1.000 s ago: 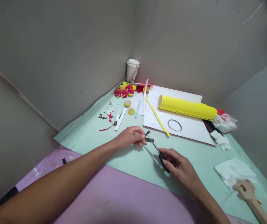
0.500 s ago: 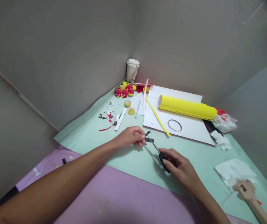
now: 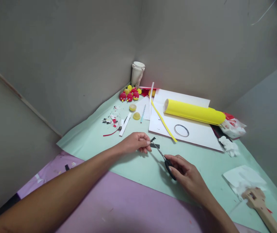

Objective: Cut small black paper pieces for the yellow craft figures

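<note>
My left hand (image 3: 135, 142) pinches a small black paper piece (image 3: 154, 144) just above the mint-green sheet (image 3: 138, 168). In my right hand (image 3: 185, 174) are black-handled scissors (image 3: 166, 159), whose thin blades reach up-left into the black piece. Both hands hover over the middle of the green sheet, about a hand's width apart.
A yellow roll (image 3: 193, 111) lies on white paper (image 3: 191, 131) beside a metal ring (image 3: 181, 130) and a yellow strip (image 3: 163, 121). Red and yellow balls (image 3: 130, 93), a white cup (image 3: 137, 73), paper scraps (image 3: 111, 121), crumpled tissue (image 3: 229, 145) and a wooden tool (image 3: 261, 207) lie around.
Almost nothing differs; the hands, scissors and black piece keep their places, with only a tiny shift of the view.
</note>
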